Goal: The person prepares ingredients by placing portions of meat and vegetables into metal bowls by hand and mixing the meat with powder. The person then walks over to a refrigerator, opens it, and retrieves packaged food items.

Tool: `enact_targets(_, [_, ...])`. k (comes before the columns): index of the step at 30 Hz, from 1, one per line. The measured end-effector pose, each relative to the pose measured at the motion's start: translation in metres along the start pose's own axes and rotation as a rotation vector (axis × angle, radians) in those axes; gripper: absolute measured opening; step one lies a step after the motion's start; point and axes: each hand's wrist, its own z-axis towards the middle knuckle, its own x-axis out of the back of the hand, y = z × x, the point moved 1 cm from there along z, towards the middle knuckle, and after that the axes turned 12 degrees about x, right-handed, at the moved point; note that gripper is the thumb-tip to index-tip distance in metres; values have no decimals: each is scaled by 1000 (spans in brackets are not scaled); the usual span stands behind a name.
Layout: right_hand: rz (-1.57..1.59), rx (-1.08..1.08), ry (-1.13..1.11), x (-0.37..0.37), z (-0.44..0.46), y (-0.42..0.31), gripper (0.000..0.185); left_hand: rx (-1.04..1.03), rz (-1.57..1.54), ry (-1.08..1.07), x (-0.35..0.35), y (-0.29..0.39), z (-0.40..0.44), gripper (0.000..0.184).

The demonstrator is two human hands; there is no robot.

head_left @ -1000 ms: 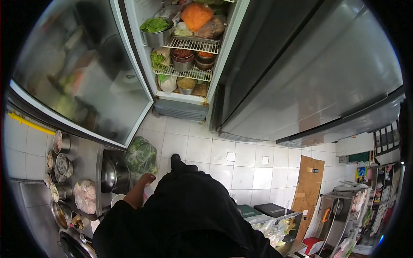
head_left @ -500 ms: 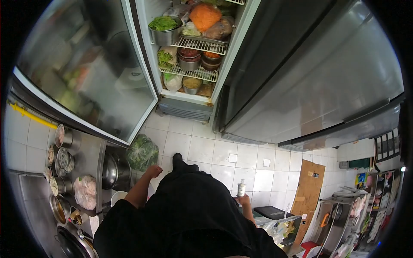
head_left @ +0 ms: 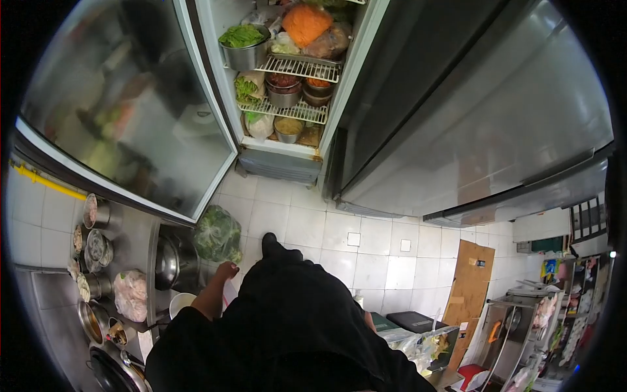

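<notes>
My left hand (head_left: 226, 270) hangs low at my left side with its fingers curled closed. A whitish sheet-like thing with a pink edge (head_left: 229, 293) shows just below it; whether the fingers grip it I cannot make out. A clear plastic bag of green leafy vegetables (head_left: 218, 236) lies on the floor in front of that hand. On the other side, only a sliver of my right hand (head_left: 370, 321) shows past my dark clothing. The top of a small white bottle (head_left: 358, 298) sticks out beside it, the rest being hidden by my body.
Ahead stands an open fridge (head_left: 279, 163) with shelves of metal pots and bagged food; its glass door (head_left: 130, 111) swings out left. A tall steel cabinet (head_left: 477, 130) is at right. Pots line the left counter (head_left: 137, 225). Cardboard (head_left: 469, 281) and a dark bin lid (head_left: 415, 321) are at right.
My right hand and the bottle have drawn back toward my body and are now mostly hidden. My left hand has shifted slightly down and left.
</notes>
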Motion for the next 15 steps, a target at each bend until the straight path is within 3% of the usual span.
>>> enact_targets(2, [151, 9, 27, 1, 3, 7, 46, -36, -11, 14, 2, 12, 14, 45])
enact_targets(4, [415, 12, 60, -2, 17, 20, 47, -307, 242, 117, -8, 24, 63, 41])
enact_targets(5, [314, -85, 43, 2, 15, -3, 50, -366, 181, 181, -2, 35, 77, 41])
enact_targets(6, [-131, 39, -10, 20, 12, -22, 58, -422, 128, 237, 5, 49, 94, 40])
enact_targets(7, [-45, -130, -75, 30, 16, -30, 64, -304, -37, 199, 59, 98, 42, 38])
enact_targets(8, [-54, -99, -23, 25, 21, -24, 63, -426, -196, 244, 78, 122, 50, 38])
enact_targets(9, [192, -156, 15, -4, 36, 18, 62, -412, -156, 225, 113, 156, 50, 37])
enact_targets(10, [317, -87, 118, -13, 40, 22, 56, -526, -155, 352, 144, 184, 57, 37])
enact_targets(11, [538, -179, 198, -13, 39, 14, 50, -491, -74, 324, 198, 227, 40, 38])
enact_targets(12, [441, -228, 257, 15, 24, -40, 35, -581, -137, 381, 228, 246, 76, 39])
enact_targets(13, [717, -250, 338, -5, 26, -37, 26, -613, -161, 460, 271, 281, 86, 39])
enact_targets(14, [856, -257, 436, -8, 21, -56, 23, -522, -86, 502, 313, 312, 107, 41])
enact_targets(15, [768, -304, 464, 8, 10, -104, 22, -503, -107, 675, 353, 350, 93, 42])
